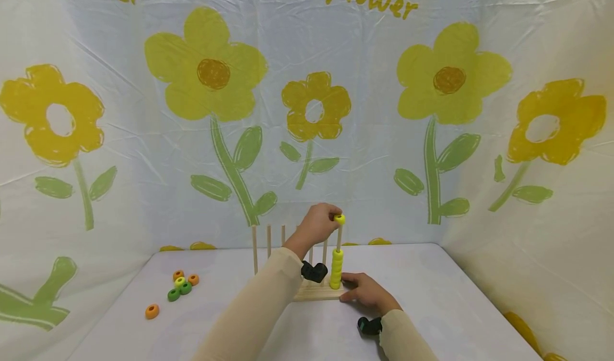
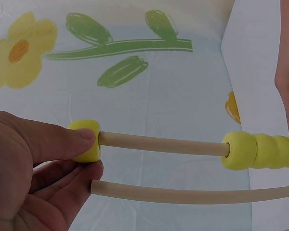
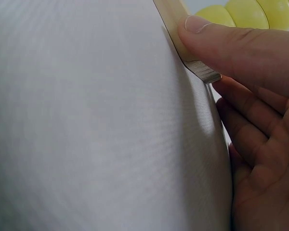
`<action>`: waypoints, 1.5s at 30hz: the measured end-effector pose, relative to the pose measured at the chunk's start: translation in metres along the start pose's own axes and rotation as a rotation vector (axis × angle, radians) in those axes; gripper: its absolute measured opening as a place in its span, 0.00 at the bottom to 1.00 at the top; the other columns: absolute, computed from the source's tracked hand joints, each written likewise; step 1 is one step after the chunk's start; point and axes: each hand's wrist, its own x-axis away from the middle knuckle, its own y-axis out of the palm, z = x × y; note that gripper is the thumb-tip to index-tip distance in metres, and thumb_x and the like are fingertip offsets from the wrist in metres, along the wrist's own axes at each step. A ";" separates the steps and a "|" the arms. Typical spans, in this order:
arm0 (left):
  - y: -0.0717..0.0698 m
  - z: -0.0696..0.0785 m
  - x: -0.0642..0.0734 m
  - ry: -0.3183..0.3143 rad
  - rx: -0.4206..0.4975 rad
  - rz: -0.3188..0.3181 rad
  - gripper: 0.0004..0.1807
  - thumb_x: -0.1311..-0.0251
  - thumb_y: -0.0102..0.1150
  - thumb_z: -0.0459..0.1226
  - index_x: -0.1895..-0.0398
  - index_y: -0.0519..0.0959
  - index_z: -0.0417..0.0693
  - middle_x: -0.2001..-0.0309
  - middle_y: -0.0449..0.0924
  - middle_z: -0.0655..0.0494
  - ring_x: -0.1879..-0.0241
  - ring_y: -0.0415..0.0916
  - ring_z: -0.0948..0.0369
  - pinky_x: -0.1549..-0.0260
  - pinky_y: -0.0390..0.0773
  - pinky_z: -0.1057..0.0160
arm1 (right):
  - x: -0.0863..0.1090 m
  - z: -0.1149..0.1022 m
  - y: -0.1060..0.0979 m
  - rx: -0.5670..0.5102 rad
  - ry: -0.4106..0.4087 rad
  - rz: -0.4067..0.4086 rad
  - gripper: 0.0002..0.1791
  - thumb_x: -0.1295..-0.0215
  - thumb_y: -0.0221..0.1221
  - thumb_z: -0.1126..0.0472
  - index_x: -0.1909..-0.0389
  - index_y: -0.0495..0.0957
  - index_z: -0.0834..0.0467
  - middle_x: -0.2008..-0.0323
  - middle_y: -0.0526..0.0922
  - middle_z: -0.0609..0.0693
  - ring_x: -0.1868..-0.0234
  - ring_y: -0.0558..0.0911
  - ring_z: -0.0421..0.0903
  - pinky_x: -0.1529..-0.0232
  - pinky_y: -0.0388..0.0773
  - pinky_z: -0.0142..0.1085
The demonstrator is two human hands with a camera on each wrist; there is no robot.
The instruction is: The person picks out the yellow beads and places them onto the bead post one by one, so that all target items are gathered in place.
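Observation:
My left hand [image 1: 317,225] pinches a yellow bead [image 1: 340,219] between thumb and fingers at the top of the rightmost peg. In the left wrist view the tip of that wooden peg [image 2: 164,143] sits in the bead's hole. Lower on the same peg is a stack of several yellow beads [image 1: 337,270], with bare peg between. My right hand [image 1: 368,290] grips the right end of the pegs' wooden base [image 1: 316,295], low on the table. The right wrist view shows its thumb [image 3: 241,53] on the base's edge and the fingers around the end.
More upright pegs [image 1: 255,249] stand to the left on the base, partly hidden by my left arm. Loose orange, green and yellow beads lie at the table's left, among them an orange bead [image 1: 152,311] set apart. A flower-printed cloth [image 1: 364,163] hangs behind the table.

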 end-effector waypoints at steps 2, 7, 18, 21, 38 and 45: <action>0.000 0.000 0.000 0.003 -0.010 -0.001 0.20 0.36 0.58 0.31 0.40 0.77 0.42 0.46 0.81 0.47 0.49 0.79 0.55 0.52 0.82 0.59 | 0.000 0.000 0.000 0.003 0.006 -0.001 0.39 0.54 0.73 0.55 0.37 0.74 0.56 0.34 0.72 0.57 0.30 0.65 0.62 0.32 0.54 0.66; 0.000 0.002 -0.002 0.005 -0.043 -0.003 0.19 0.36 0.57 0.30 0.41 0.78 0.41 0.46 0.81 0.46 0.49 0.80 0.54 0.53 0.82 0.59 | 0.001 -0.001 0.001 -0.005 0.012 -0.006 0.40 0.54 0.73 0.55 0.36 0.73 0.56 0.34 0.71 0.58 0.30 0.64 0.62 0.33 0.54 0.66; 0.002 0.004 -0.005 0.021 -0.141 -0.031 0.19 0.37 0.57 0.29 0.43 0.80 0.44 0.48 0.82 0.49 0.52 0.80 0.56 0.54 0.81 0.60 | 0.000 0.000 0.001 -0.004 -0.013 0.001 0.40 0.54 0.73 0.55 0.36 0.74 0.57 0.34 0.71 0.58 0.29 0.64 0.62 0.32 0.53 0.66; 0.001 0.005 -0.003 0.009 -0.152 -0.048 0.19 0.36 0.56 0.31 0.42 0.79 0.45 0.46 0.81 0.48 0.49 0.79 0.55 0.51 0.81 0.57 | 0.001 0.000 0.001 -0.010 -0.011 0.000 0.40 0.54 0.73 0.56 0.36 0.74 0.58 0.34 0.71 0.58 0.29 0.64 0.62 0.32 0.53 0.65; -0.003 -0.012 0.011 0.067 -0.151 0.031 0.18 0.32 0.54 0.36 0.40 0.77 0.46 0.41 0.76 0.48 0.42 0.75 0.51 0.47 0.79 0.53 | 0.004 0.000 0.001 0.007 -0.022 0.004 0.39 0.54 0.73 0.56 0.37 0.74 0.59 0.34 0.72 0.59 0.30 0.64 0.63 0.32 0.53 0.65; -0.012 -0.021 0.021 0.104 -0.166 0.092 0.17 0.31 0.53 0.37 0.41 0.78 0.47 0.44 0.77 0.47 0.46 0.77 0.50 0.50 0.79 0.52 | 0.003 0.001 -0.001 0.037 -0.027 0.002 0.39 0.53 0.72 0.54 0.36 0.73 0.57 0.34 0.72 0.58 0.30 0.64 0.62 0.32 0.54 0.65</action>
